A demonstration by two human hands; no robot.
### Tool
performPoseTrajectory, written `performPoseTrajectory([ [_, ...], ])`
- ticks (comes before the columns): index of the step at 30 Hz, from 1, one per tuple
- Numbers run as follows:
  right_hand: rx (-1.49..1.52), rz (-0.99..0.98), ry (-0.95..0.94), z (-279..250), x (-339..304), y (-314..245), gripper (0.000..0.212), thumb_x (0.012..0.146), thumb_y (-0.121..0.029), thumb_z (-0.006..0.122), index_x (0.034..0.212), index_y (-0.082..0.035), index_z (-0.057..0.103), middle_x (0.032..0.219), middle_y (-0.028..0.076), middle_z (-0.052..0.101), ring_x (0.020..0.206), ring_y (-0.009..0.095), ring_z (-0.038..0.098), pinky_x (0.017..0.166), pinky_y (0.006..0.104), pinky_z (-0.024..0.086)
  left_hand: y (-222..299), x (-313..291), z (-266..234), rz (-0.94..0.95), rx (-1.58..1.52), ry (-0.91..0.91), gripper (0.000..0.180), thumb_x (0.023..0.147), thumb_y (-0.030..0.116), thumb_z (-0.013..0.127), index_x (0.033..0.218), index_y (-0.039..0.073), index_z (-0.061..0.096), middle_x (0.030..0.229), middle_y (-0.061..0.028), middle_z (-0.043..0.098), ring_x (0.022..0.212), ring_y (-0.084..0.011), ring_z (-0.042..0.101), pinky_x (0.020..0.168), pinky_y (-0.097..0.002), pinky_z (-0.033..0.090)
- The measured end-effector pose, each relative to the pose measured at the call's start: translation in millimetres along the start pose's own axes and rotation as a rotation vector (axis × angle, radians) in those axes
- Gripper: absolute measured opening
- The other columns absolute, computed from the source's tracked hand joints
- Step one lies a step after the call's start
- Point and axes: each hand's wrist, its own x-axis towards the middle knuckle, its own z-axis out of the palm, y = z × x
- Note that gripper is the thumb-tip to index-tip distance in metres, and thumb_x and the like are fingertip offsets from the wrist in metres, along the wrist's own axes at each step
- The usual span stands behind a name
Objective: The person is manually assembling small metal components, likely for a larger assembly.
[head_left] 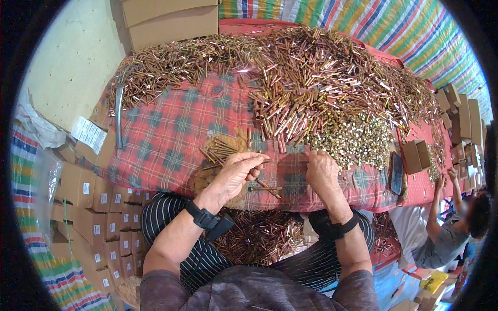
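My left hand [238, 173] is closed in a pinch, with a thin bronze-coloured metal rod [266, 160] showing at its fingertips. To its right, my right hand [322, 170] is curled with the fingers pressed together; what they hold, if anything, is hidden. Beside the left hand lies a small bundle of long bronze-coloured rods [220, 149] on a worn brown patch. A few loose rods [267, 189] rest just below that hand. Small shiny silver and gold-coloured metal pieces [358, 140] are heaped right beside my right hand.
A wide heap of copper-coloured rods [321, 78] covers the far side of the plaid cloth [171, 124]. A curved metal bar [119, 109] stands left. A dark flat block [397, 173] and open carton [416, 156] lie right. Stacked cartons [78, 184] fill the left; another person [446, 238] works right.
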Motion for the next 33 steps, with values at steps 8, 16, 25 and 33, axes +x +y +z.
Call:
performPoseTrajectory([
  [8, 0.652, -0.029, 0.191, -9, 9, -26, 0.011, 0.078, -0.007, 0.057, 0.087, 0.000, 0.056, 0.078, 0.014, 0.062, 0.070, 0.027, 0.062, 0.063, 0.0345, 0.049, 5, -2, -1, 0.107, 0.031, 0.081, 0.016, 0.085, 0.014, 0.062, 0.097, 0.003, 0.063, 0.075, 0.0042, 0.056, 0.062, -0.0027, 0.047, 0.053, -0.0157, 0.035],
  [16, 1.694, 0.148, -0.213, -12, 2, -54, 0.012, 0.091, -0.010, 0.050, 0.095, 0.002, 0.053, 0.087, 0.007, 0.062, 0.075, 0.012, 0.060, 0.068, 0.0263, 0.052, 6, -6, 9, 0.138, 0.017, 0.068, 0.014, 0.083, 0.012, 0.064, 0.094, 0.004, 0.062, 0.076, 0.0032, 0.057, 0.063, -0.0033, 0.048, 0.055, -0.0163, 0.037],
  [25, 1.440, 0.058, -0.072, -23, -6, -66, 0.009, 0.089, -0.006, 0.054, 0.094, 0.001, 0.057, 0.084, 0.000, 0.059, 0.076, 0.006, 0.055, 0.071, 0.0213, 0.047, 5, -6, 10, 0.166, -0.021, 0.040, 0.010, 0.082, 0.009, 0.063, 0.091, 0.004, 0.061, 0.075, 0.0030, 0.056, 0.063, -0.0031, 0.046, 0.055, -0.0165, 0.035],
  [33, 1.408, -0.030, 0.009, -23, -10, -70, 0.009, 0.084, -0.002, 0.059, 0.093, 0.000, 0.059, 0.084, 0.002, 0.060, 0.075, 0.008, 0.055, 0.067, 0.0227, 0.046, 3, -7, 14, 0.185, 0.005, 0.045, 0.007, 0.081, 0.009, 0.064, 0.085, 0.004, 0.060, 0.074, 0.0021, 0.057, 0.062, -0.0036, 0.046, 0.056, -0.0170, 0.035],
])
